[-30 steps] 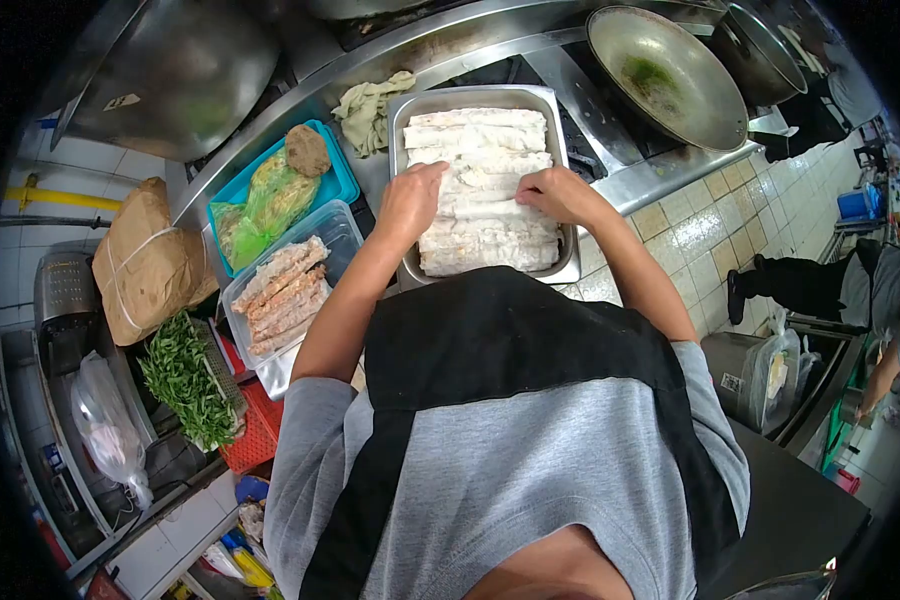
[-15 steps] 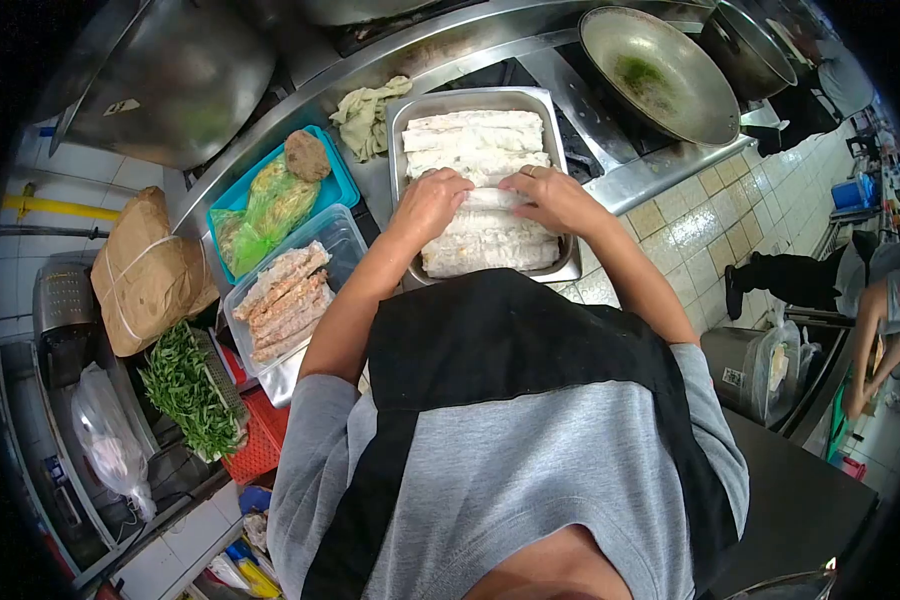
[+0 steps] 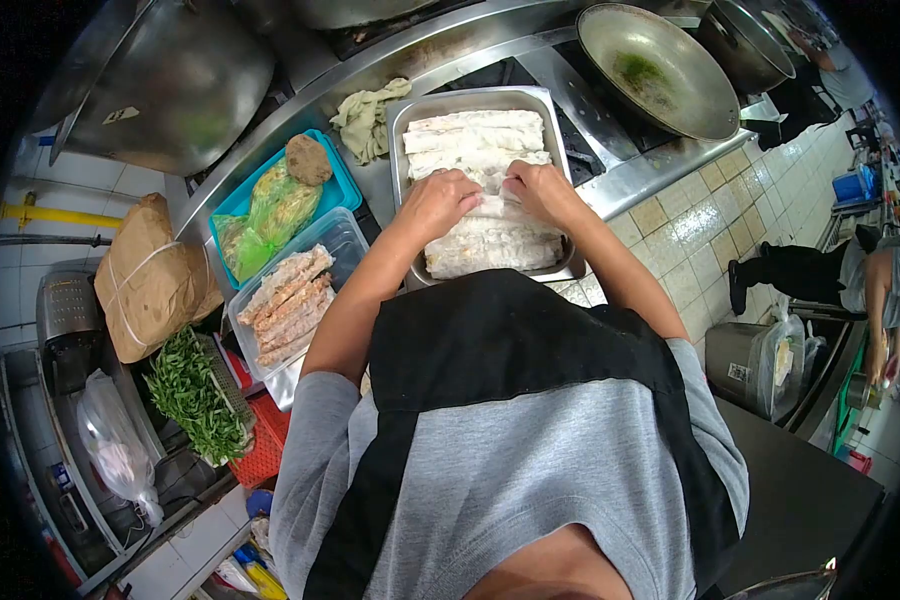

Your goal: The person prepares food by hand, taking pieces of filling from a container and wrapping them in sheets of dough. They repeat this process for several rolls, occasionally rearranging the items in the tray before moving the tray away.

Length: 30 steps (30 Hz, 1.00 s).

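Note:
A deep steel tray [image 3: 397, 150] holds several long, white-coated rolls [image 3: 475, 140] laid crosswise. Over the middle of it, my left hand [image 3: 438, 204] curls its fingers on one roll's left part. My right hand [image 3: 544, 192] pinches the same roll farther right, thumb and fingers drawn together. Just what lies under the fingertips is partly hidden. To the left, a clear plastic container [image 3: 346, 240] has several pinkish-orange rolls [image 3: 288, 300] with a lighter coating.
A blue tray [image 3: 343, 180] with a green bag [image 3: 278, 205] stands left, near a crumpled cloth [image 3: 368, 115]. A large wok [image 3: 660, 75] sits right on the stove. Leafy greens [image 3: 195, 395] and a paper-wrapped bundle [image 3: 155, 280] are far left. Another person [image 3: 810, 275] stands at far right.
Both hands have closed more tightly, their fingers curling inward on the roll. My right hand has shifted slightly up. The tray and containers stay in place.

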### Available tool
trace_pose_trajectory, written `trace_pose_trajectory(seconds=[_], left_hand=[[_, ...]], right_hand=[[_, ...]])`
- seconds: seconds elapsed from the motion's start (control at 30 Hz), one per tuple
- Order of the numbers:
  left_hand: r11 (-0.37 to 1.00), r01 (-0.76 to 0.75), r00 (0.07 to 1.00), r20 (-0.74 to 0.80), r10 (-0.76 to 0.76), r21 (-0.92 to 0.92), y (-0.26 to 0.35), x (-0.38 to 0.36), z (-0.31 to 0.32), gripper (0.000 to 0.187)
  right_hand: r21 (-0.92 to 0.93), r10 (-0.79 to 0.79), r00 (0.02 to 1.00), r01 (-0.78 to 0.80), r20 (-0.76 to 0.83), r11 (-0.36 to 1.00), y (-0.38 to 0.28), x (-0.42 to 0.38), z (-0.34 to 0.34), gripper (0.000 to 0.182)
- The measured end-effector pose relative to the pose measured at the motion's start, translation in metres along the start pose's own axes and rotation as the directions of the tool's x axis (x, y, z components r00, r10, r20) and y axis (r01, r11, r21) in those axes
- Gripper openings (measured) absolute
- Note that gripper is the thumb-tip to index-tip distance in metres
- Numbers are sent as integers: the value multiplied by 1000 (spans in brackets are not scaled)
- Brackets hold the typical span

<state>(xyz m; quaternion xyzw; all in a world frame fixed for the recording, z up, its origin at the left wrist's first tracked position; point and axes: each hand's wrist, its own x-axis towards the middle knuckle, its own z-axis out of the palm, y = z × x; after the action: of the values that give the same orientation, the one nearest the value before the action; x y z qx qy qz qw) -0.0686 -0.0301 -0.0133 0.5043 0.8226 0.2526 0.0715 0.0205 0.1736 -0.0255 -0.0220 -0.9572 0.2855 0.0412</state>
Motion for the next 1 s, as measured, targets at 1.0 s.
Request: trace_pose_trajectory(seconds=[1.0], left_hand=[[555,294,906,41,-421,-778,23,-30,21,54]], right_hand=[[783,114,934,-347,339,517,-35,-11,-6,37]])
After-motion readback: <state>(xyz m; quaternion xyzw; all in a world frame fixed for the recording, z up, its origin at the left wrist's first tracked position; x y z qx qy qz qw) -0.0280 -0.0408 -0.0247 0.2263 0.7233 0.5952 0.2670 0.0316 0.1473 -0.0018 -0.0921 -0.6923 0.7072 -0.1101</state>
